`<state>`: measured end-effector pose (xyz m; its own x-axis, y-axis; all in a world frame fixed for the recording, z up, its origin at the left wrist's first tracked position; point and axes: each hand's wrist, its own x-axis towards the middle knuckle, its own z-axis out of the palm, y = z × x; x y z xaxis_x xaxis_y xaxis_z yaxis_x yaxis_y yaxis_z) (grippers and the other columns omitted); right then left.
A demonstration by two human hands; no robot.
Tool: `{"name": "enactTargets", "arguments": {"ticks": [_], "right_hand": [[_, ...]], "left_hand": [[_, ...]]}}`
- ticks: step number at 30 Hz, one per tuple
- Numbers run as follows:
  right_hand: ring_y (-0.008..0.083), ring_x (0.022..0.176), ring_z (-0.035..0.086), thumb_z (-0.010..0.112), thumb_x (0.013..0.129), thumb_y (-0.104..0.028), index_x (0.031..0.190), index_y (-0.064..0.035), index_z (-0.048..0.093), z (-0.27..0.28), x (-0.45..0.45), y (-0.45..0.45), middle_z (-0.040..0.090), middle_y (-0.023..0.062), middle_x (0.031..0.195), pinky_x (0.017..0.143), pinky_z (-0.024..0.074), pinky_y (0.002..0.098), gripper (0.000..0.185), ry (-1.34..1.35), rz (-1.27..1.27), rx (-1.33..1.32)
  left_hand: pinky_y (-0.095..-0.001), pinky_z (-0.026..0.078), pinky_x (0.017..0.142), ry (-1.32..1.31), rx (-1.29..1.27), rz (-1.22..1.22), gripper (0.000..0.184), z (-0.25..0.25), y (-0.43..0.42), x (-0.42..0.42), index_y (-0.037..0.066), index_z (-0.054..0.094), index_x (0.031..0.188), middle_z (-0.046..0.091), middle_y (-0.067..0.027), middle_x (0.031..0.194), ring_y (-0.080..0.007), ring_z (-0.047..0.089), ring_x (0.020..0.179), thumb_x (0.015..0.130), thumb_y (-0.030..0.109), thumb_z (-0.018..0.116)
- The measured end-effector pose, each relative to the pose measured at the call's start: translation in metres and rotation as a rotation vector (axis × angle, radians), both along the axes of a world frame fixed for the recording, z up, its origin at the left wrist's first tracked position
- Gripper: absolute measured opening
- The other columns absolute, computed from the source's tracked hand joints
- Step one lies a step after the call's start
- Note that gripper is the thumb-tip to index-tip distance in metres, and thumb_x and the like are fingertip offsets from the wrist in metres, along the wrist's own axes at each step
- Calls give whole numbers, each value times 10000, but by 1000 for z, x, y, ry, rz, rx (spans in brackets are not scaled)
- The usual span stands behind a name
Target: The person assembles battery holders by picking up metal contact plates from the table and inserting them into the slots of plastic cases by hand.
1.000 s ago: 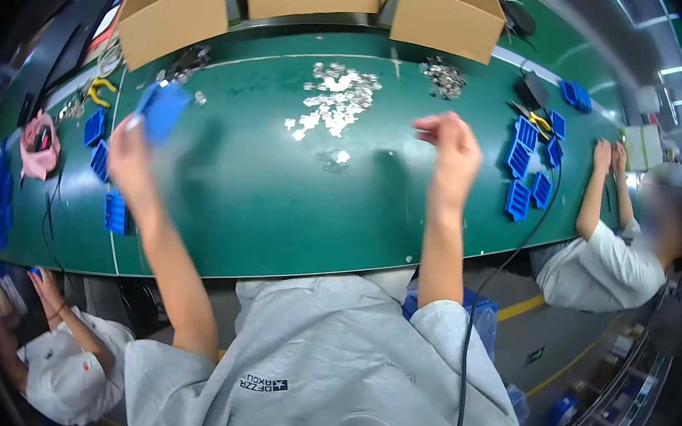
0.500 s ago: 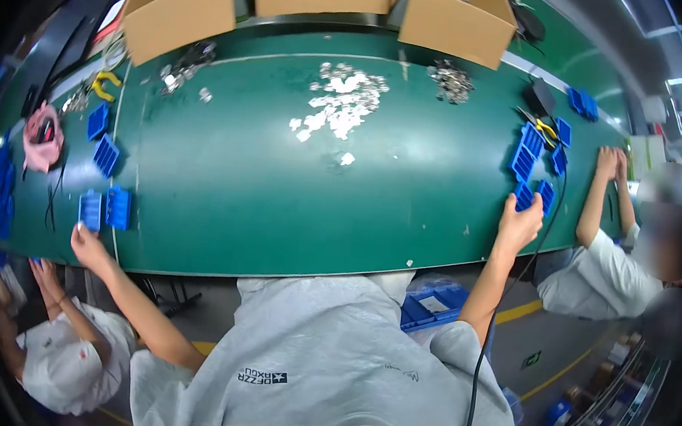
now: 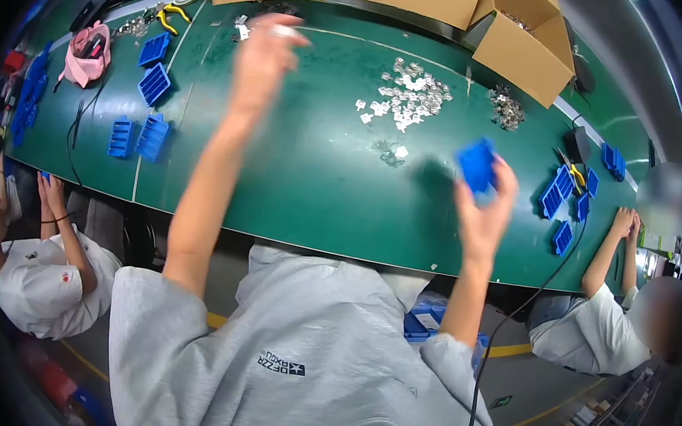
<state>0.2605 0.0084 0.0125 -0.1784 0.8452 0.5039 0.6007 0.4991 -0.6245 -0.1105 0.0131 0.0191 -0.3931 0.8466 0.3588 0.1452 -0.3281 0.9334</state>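
Observation:
My right hand (image 3: 485,206) grips a small blue slotted plastic tray (image 3: 475,164), raised above the table and slightly blurred. My left hand (image 3: 265,62) reaches over the far left part of the table, smeared by motion, its fingers apart. Something white covers or touches one of its fingertips. Just beyond that hand lies a dark pile of small parts (image 3: 274,7), partly hidden, with a few shiny pieces (image 3: 242,28) beside it. Between my hands and farther back spreads a pile of small silvery metal pieces (image 3: 414,97).
Cardboard boxes (image 3: 529,50) line the back. Another metal heap (image 3: 505,110) lies in front of them. Blue trays stand left (image 3: 151,136) and right (image 3: 556,193), near yellow-handled pliers (image 3: 173,18) and a pink pouch (image 3: 87,55). A black cable (image 3: 525,305) hangs at right. Co-workers sit on both sides.
My right hand has lifted a blue tray from the right group and brought it toward the middle. My left hand has left the blue trays at left and moved far forward. The view has shifted.

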Motion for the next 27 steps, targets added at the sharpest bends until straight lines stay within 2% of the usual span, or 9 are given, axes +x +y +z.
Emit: {"name": "enactTargets", "arguments": {"ticks": [1,5,10,11,13,16,20,25,27], "right_hand": [[331,1185,496,787,681,-66,1177,-43,510,2,-31,5,514,164,1284,1013,391,404,569,5,140,8],[363,1214,474,792,642,-76,1186,-61,497,-13,-108,39,502,169,1296,1018,389,437,619,-63,458,50],[386,1307,379,784,714,-112,1314,-49,374,-25,-137,38,345,230,1437,1046,373,446,729,114,511,8],[351,1343,334,766,760,-136,1367,-35,316,-37,-137,33,279,238,1474,1061,361,444,763,328,513,-197],[305,1312,377,686,860,-176,1385,-15,303,-42,-137,24,302,203,1455,1021,416,424,670,743,516,-473],[266,1217,483,583,945,-237,1398,10,288,-42,-127,27,364,178,1397,943,483,380,595,857,515,-822],[194,979,619,529,980,-307,1309,28,407,-27,-131,25,582,119,1144,858,519,342,485,968,555,-940],[168,944,626,565,965,-297,1169,15,544,-26,-128,22,638,85,1024,840,508,307,373,913,467,-1020],[161,927,628,574,961,-294,1174,17,539,-38,-127,23,635,86,1041,840,507,306,379,920,421,-986]], "left_hand": [[-199,371,547,51,-99,-157,415,-13,10,23,56,515,1250,645,-44,973,-44,491,648,983,372,478],[-197,375,536,-463,-295,-611,481,-41,4,71,71,451,1315,609,-22,921,-53,495,637,982,418,457],[-213,414,532,-474,-260,-365,324,-50,-1,59,64,522,1230,592,-9,870,-65,520,642,967,254,528],[-214,416,532,-451,-256,-340,322,-48,2,57,59,520,1228,595,-11,874,-65,521,641,969,250,527],[-218,420,531,-414,-267,-299,319,-34,-5,60,48,517,1224,602,-16,880,-65,524,639,971,242,526],[-220,449,555,-397,-269,-329,339,-34,-7,65,37,481,1246,629,-54,960,-81,564,710,957,197,559],[-221,491,583,-387,-342,-457,361,-32,-12,70,55,461,1274,641,-82,1046,-94,605,821,948,169,569],[-239,499,623,-390,-332,-580,354,-30,-17,78,64,500,1265,636,-82,1077,-115,606,871,933,154,583],[-262,499,670,117,-180,-331,308,-32,-12,66,54,556,1205,639,-80,1073,-137,607,886,914,144,599]]}}
